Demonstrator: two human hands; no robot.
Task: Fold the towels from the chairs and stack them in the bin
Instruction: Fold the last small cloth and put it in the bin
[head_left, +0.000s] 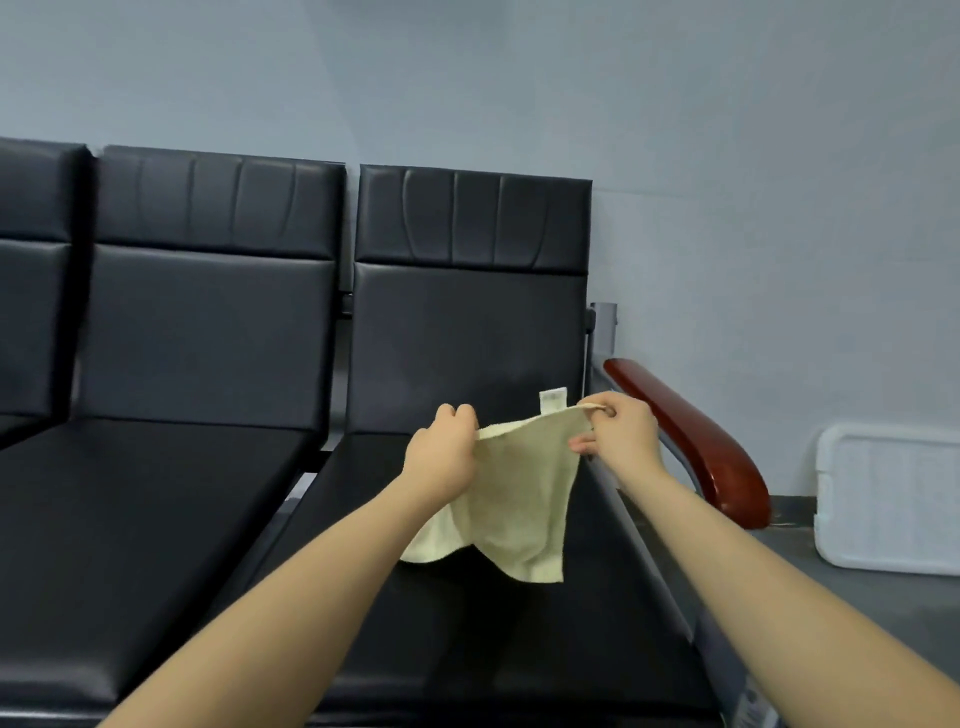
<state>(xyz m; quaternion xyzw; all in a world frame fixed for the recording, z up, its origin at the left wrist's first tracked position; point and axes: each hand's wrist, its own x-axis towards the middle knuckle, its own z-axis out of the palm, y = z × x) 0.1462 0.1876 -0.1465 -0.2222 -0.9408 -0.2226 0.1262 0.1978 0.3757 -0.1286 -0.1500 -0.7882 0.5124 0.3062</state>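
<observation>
1. Head view: your left hand (440, 453) and right hand (618, 432) each pinch a top corner of the towel (519, 499).
2. It hangs above the seat (519, 639).
3. Folding seems just begun; next, bring corners together. Bin (891, 499) waits right.

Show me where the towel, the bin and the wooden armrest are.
towel (519, 493): head view, middle of the hanging cloth.
bin (883, 558): head view, its near white rim.
wooden armrest (691, 431): head view, middle of its top.
</observation>
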